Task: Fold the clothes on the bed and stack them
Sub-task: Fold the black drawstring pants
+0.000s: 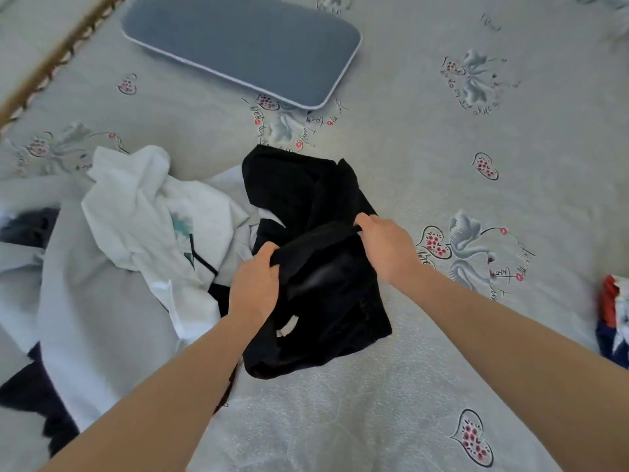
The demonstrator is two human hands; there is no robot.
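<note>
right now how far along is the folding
Done: nothing visibly; no folded stack shows. In hand: left hand and right hand grip the black garment, still crumpled. Left: the white top and the pale and dark clothes heaped beside it.

Both arms out front; left hand (256, 284) & right hand (386, 248) each curled, gripping black cloth (326, 287) edge.

Two hands, the left hand (254, 287) and the right hand (386, 248), one black garment (316, 267), one white garment (143, 212), one grey pillow (238, 46) and one red-and-blue cloth (614, 318) are counted on one bed (442, 148).
</note>
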